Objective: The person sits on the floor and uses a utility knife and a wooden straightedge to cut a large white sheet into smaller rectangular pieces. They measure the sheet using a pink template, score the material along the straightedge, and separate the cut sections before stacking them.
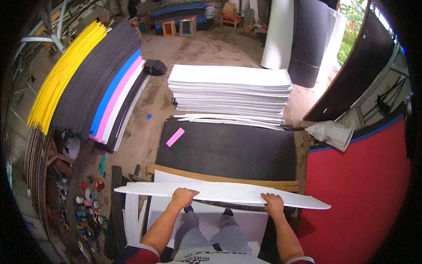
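A long white foam sheet (pixel 228 191) stretches across in front of my body, its two ends tapering in this view. My left hand (pixel 184 197) grips it left of its middle, fingers over the top edge. Farther right, my right hand (pixel 273 204) is closed on the same sheet. Just beyond lies a black mat (pixel 228 149) on a low work surface with a wooden strip (pixel 224 177) along its near edge. A small pink foam piece (pixel 175 137) rests on the mat at the left. Thin white strips (pixel 228 119) lie along its far edge.
Behind the mat stands a tall stack of white sheets (pixel 228 88). Yellow, black, blue and pink sheets (pixel 92 83) stand at the left, above scattered cans (pixel 90 198). A red sheet (pixel 356 189) fills the right side, near a grey sack (pixel 332 134). Rolled sheets (pixel 303 44) stand behind.
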`<act>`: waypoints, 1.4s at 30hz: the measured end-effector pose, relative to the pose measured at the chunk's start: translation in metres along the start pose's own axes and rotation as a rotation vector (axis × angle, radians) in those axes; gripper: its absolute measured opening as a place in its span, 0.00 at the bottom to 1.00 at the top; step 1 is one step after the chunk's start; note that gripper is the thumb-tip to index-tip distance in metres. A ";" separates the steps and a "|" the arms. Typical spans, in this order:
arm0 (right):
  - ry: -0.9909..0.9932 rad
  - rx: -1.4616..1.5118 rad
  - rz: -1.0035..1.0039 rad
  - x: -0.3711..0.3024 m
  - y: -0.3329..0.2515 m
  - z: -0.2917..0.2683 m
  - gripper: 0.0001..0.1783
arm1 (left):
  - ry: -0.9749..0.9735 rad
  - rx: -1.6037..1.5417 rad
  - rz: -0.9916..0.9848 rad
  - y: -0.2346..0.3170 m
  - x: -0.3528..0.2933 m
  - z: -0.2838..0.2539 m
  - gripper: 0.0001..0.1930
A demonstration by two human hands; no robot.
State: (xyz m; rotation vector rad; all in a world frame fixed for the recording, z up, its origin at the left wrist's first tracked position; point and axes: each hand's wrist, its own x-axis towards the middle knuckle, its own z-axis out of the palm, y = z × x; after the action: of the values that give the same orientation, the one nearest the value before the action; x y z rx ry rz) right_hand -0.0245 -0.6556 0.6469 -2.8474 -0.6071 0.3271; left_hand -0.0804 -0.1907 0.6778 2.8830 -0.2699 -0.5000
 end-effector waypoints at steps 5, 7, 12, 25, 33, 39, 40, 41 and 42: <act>-0.037 0.038 -0.019 0.002 0.005 -0.046 0.33 | 0.009 0.011 -0.032 0.034 -0.009 -0.031 0.21; -0.011 0.076 -0.021 0.005 0.018 -0.038 0.34 | -0.053 0.010 -0.067 0.039 -0.002 -0.036 0.22; -0.024 0.133 -0.004 0.038 0.024 -0.037 0.32 | -0.044 -0.034 -0.103 0.024 0.024 -0.038 0.24; -0.298 0.115 -0.086 0.254 0.013 -0.082 0.38 | -0.031 -0.116 -0.115 -0.064 0.180 -0.087 0.21; -0.163 0.166 -0.152 0.400 0.020 -0.121 0.38 | 0.175 -0.196 -0.073 -0.149 0.276 -0.135 0.24; -0.079 0.070 -0.142 0.483 0.040 -0.163 0.39 | 0.217 -0.147 -0.139 -0.206 0.338 -0.178 0.28; -0.082 0.065 -0.125 0.499 0.045 -0.169 0.39 | 0.217 -0.140 -0.156 -0.214 0.350 -0.183 0.28; -0.087 0.060 -0.110 0.516 0.049 -0.176 0.39 | 0.208 -0.154 -0.173 -0.222 0.365 -0.188 0.29; -0.091 0.057 -0.099 0.534 0.053 -0.179 0.39 | 0.203 -0.153 -0.173 -0.233 0.381 -0.191 0.29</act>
State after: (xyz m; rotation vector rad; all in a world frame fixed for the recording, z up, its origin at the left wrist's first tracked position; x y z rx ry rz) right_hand 0.5174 -0.5058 0.7127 -2.7490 -0.7404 0.4517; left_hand 0.3729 -0.0160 0.6814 2.7905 0.0477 -0.2403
